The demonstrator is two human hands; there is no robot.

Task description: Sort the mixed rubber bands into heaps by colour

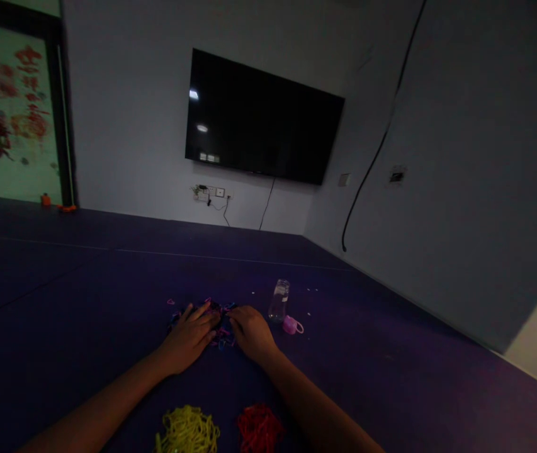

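Observation:
On the purple surface, a pile of small blue, pink and dark pieces [223, 340] lies between and under my hands. My left hand [189, 338] rests flat on the pile's left part, fingers spread. At the right edge of the pile is my right hand [252, 330], its fingers bent together against the pieces; whether it pinches one is too small to tell. Nearer to me lie a yellow heap of strands [189, 431] and, between my forearms, a red heap [259, 429].
A clear open bottle [279, 302] stands just right of my right hand, with a pink looped cap [291, 324] beside it. One pink piece [170, 302] and a few white bits lie apart. A television [263, 116] hangs on the far wall; a black cable dangles at the right.

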